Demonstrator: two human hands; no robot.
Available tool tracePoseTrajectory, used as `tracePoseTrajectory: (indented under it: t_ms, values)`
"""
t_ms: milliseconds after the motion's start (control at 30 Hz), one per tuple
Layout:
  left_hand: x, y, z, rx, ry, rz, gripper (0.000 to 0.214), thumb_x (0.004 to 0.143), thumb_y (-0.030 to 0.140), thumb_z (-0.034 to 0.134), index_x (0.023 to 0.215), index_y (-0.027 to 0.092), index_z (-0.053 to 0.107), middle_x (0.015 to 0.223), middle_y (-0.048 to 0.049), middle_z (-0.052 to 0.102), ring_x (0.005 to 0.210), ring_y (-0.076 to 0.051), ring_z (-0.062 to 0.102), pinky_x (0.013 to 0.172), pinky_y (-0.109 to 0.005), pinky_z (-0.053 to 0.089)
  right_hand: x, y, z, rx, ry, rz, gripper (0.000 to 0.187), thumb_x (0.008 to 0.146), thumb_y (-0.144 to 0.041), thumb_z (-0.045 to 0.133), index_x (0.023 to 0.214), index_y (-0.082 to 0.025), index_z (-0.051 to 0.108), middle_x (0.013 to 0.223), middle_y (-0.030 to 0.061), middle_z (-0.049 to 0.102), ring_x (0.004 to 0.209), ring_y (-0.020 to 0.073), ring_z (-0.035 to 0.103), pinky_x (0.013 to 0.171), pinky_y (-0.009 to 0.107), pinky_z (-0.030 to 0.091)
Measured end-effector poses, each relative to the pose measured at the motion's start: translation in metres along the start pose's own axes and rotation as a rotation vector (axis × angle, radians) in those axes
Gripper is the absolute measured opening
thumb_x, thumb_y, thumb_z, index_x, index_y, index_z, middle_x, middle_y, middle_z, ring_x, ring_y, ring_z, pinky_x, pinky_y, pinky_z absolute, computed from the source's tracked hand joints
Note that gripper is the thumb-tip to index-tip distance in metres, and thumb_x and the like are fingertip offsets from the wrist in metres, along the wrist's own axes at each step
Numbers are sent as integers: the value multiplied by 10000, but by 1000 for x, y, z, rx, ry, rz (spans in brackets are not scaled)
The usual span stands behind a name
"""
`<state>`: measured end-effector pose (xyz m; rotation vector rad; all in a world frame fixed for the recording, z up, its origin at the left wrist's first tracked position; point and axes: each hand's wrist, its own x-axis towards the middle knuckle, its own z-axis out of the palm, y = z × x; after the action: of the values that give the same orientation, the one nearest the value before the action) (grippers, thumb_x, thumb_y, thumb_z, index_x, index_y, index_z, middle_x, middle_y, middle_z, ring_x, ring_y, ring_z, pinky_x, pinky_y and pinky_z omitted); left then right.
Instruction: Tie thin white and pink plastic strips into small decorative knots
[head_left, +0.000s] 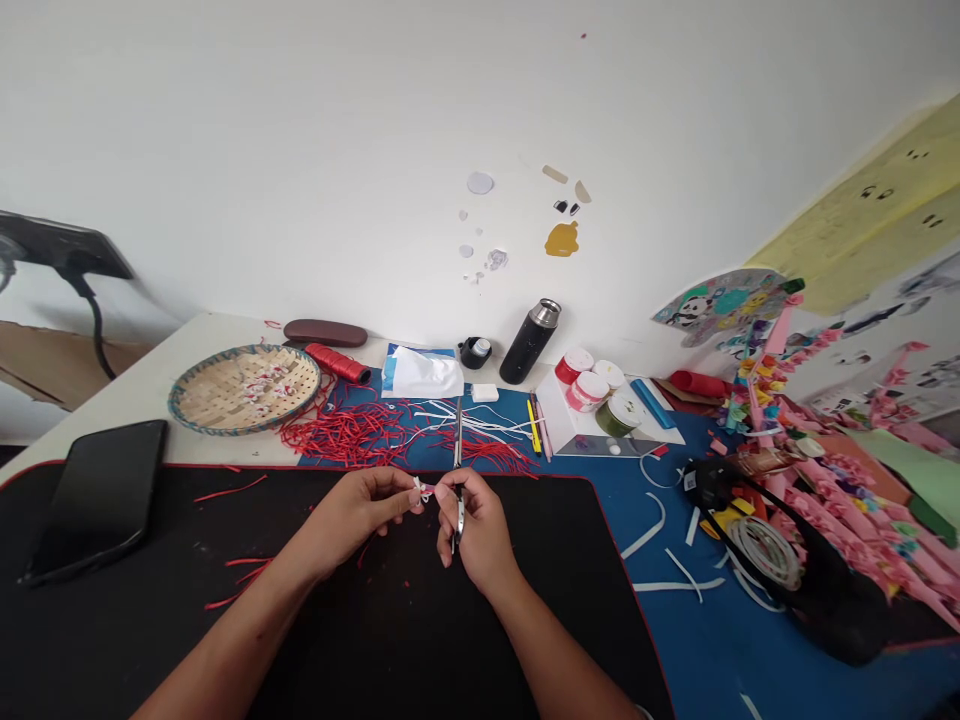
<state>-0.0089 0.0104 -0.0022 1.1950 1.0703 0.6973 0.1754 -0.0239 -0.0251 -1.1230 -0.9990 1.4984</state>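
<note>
Knot (422, 490), small, white with pink/red, is in the air over the mat (420, 640), near its far edge; left hand (356, 515) pinches it between thumb and fingertips; right hand (480, 525) is closed around the scissors (460, 515), blades pointing out past the mat's far edge; right thumb and forefinger are also at the knot's pink end; can't tell if they grip it; loose red cords (244, 575) lie on the mat's left part; phone (101, 500) rests at the mat's left end; beyond the mat's far edge: basket (206, 390) with small red-white pieces inside, red pile (349, 435), white strands (442, 412), black flask (529, 345); right of the mat, white strips (679, 586) on blue surface (645, 660).
</note>
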Motion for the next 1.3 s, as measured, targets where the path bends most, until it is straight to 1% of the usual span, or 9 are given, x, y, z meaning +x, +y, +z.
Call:
tracePoseTrajectory:
  t_ms: [133,267,567,667,767,900,1033,1167,1300]
  values:
    - [-1,1,0,19,1,-5,349,727,530,816,800,190,791,701,6,681,591,-152,530,567,-262,399,0,-1,1,-22,-4,-12,528,846,-692,773,916,-202,588,531,-124,485,280,70,480,286,150,330]
    - [-1,1,1,69,51,12,326,714,519,806,769,199,779,680,6,695,586,-164,534,564,-271,389,-1,-2,3,-35,-13,-7,530,840,-694,774,902,-202,586,536,-122,485,278,71,482,284,150,316]
    - [-2,3,1,100,111,72,296,711,521,786,722,226,789,739,-27,785,712,-237,656,701,-315,463,-4,-10,10,-81,-24,-1,567,814,-730,768,888,-199,582,527,-122,489,277,71,481,286,149,307]
    - [-3,6,2,81,126,74,288,684,522,803,688,235,785,714,-31,783,704,-246,661,703,-323,464,-6,-13,11,-89,-8,-2,568,817,-729,769,892,-197,586,533,-120,490,280,71,486,290,149,315]
    - [-3,8,1,23,163,51,334,657,568,811,675,236,780,718,-43,788,687,-242,652,659,-317,455,-10,-15,12,-97,-38,2,563,827,-724,764,910,-195,592,531,-122,481,279,72,482,290,149,310]
    - [-3,8,-3,-135,245,14,397,598,578,869,721,207,803,714,-55,769,604,-191,574,548,-277,395,-18,-14,7,-108,-108,-7,521,885,-667,750,1054,-190,629,558,-130,458,297,60,472,305,138,314]
    - [-2,8,-8,-349,327,33,444,576,591,904,682,179,776,717,-68,748,569,-142,510,514,-252,361,-29,-12,-2,-132,-173,-1,546,931,-610,731,1282,-207,617,589,-131,451,316,57,471,321,135,317]
    - [-3,8,-11,-404,377,45,468,580,606,904,686,175,756,700,-56,724,569,-133,508,506,-242,352,-43,-8,-10,-230,-214,71,621,925,-508,752,1459,-247,571,664,-114,474,341,53,451,332,150,330]
    - [-2,6,-12,-413,409,58,454,586,587,914,671,171,753,635,-30,680,551,-126,500,495,-237,340,-56,-8,-15,-444,-210,106,630,905,-340,740,1512,-308,575,706,-91,516,400,76,500,401,181,374]
